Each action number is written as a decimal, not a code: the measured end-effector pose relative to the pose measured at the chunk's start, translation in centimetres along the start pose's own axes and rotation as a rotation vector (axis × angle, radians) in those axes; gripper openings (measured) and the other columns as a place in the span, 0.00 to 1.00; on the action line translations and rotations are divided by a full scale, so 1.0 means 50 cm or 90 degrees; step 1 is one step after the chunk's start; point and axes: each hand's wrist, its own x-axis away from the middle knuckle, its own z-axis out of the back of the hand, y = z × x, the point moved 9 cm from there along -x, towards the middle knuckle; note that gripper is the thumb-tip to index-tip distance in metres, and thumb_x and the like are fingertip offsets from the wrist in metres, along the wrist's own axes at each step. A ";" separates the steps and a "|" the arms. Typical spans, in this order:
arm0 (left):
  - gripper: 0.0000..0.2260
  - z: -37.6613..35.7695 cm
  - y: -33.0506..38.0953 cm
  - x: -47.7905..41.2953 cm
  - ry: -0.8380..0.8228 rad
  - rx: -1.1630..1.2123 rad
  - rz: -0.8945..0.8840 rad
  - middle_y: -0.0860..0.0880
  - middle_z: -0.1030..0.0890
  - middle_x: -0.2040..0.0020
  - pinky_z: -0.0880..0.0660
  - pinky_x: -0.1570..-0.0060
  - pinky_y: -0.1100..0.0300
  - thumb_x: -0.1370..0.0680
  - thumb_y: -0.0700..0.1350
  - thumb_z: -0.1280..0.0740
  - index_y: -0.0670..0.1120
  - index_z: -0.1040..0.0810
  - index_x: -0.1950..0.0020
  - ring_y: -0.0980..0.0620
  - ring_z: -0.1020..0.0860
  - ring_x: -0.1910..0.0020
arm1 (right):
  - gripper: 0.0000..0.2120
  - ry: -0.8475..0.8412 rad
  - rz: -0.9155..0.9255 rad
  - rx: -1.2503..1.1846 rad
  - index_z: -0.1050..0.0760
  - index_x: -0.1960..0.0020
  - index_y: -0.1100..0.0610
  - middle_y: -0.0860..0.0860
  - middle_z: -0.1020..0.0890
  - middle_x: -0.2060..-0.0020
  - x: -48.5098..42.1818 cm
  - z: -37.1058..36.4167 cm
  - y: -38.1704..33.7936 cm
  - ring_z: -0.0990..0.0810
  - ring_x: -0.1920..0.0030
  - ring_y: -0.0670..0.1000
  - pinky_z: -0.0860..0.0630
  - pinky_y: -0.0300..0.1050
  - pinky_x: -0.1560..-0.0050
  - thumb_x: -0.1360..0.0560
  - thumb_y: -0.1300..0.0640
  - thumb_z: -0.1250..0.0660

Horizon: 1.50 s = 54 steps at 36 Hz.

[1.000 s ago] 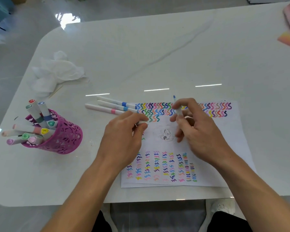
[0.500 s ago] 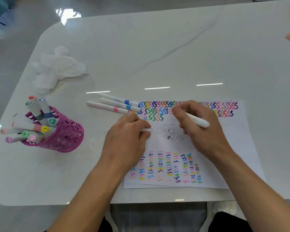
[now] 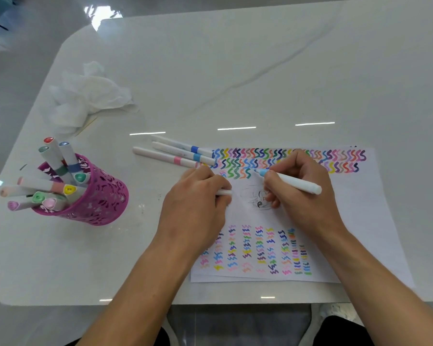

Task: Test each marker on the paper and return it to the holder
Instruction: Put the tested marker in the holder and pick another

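My right hand (image 3: 303, 193) grips a white marker (image 3: 294, 182) with a light blue tip, the tip touching the paper (image 3: 360, 221) just below the rows of coloured squiggles. My left hand (image 3: 198, 208) rests on the paper's left edge, closed around a white cap (image 3: 224, 192). Three white markers (image 3: 183, 154) lie side by side on the table beyond my left hand. A pink perforated holder (image 3: 100, 196) at the left carries several capped markers.
A crumpled white tissue (image 3: 90, 96) lies at the far left of the white marble table (image 3: 235, 71). The table's front edge runs just below the paper. A pink object shows at the far right edge.
My right hand turned the marker from tip-up to tip-down and brought its blue tip onto the paper under the squiggle rows. My left hand stayed put, holding the cap.
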 end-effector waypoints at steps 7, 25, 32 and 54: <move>0.05 -0.003 -0.002 -0.002 -0.005 0.000 0.007 0.56 0.21 0.53 0.24 0.51 0.55 0.23 0.47 0.29 0.52 0.15 0.48 0.52 0.24 0.50 | 0.06 -0.001 -0.009 0.029 0.23 0.57 0.54 0.53 0.15 0.67 0.001 -0.003 -0.001 0.15 0.67 0.54 0.18 0.58 0.65 0.29 0.53 0.27; 0.05 -0.006 -0.007 -0.004 -0.002 -0.002 0.021 0.57 0.21 0.54 0.25 0.50 0.58 0.24 0.48 0.29 0.52 0.15 0.49 0.54 0.24 0.50 | 0.09 0.000 -0.028 0.064 0.25 0.63 0.55 0.49 0.18 0.69 -0.002 -0.001 -0.001 0.18 0.65 0.58 0.22 0.56 0.63 0.34 0.53 0.26; 0.05 -0.004 -0.006 -0.006 -0.006 -0.010 0.027 0.58 0.21 0.54 0.26 0.51 0.60 0.24 0.48 0.29 0.52 0.15 0.49 0.55 0.24 0.51 | 0.07 -0.012 -0.008 0.022 0.23 0.60 0.55 0.51 0.16 0.66 0.000 -0.001 -0.001 0.17 0.66 0.53 0.23 0.50 0.65 0.31 0.53 0.27; 0.08 0.025 -0.016 -0.005 0.012 0.239 0.129 0.61 0.17 0.56 0.30 0.58 0.77 0.19 0.47 0.33 0.55 0.17 0.41 0.63 0.20 0.58 | 0.08 -0.031 0.029 -0.174 0.14 0.44 0.55 0.53 0.12 0.59 0.014 0.015 -0.085 0.14 0.59 0.52 0.16 0.45 0.54 0.21 0.55 0.27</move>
